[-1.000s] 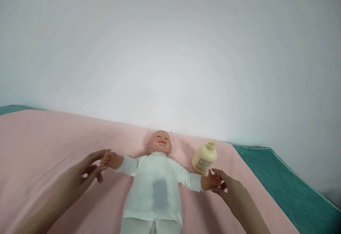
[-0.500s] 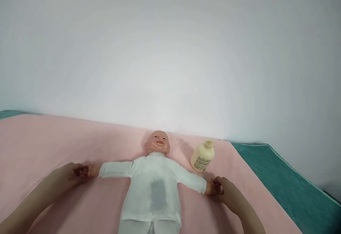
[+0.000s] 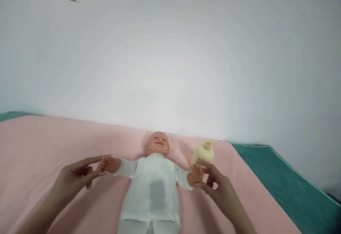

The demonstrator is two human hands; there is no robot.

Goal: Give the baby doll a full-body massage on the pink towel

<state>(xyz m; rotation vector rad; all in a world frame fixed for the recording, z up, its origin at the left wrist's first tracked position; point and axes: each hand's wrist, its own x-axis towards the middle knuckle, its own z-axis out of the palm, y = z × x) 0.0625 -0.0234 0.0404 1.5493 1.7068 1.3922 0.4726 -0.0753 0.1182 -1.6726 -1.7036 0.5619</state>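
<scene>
White-clothed, the doll [image 3: 157, 184] lies between my hands; left [image 3: 73, 179] and right [image 3: 220, 187], fingers partly curled, lightly hold its little fists beside a yellow bottle [image 3: 203, 153].

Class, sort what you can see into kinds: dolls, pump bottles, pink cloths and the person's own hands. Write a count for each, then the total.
Doll: 1
Pump bottle: 1
Pink cloth: 1
Hands, left hand and right hand: 2
Total: 5

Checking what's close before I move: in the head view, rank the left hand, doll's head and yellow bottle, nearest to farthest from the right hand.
1. Yellow bottle, just beyond the right hand.
2. Doll's head, left of the bottle.
3. Left hand, far left.
</scene>
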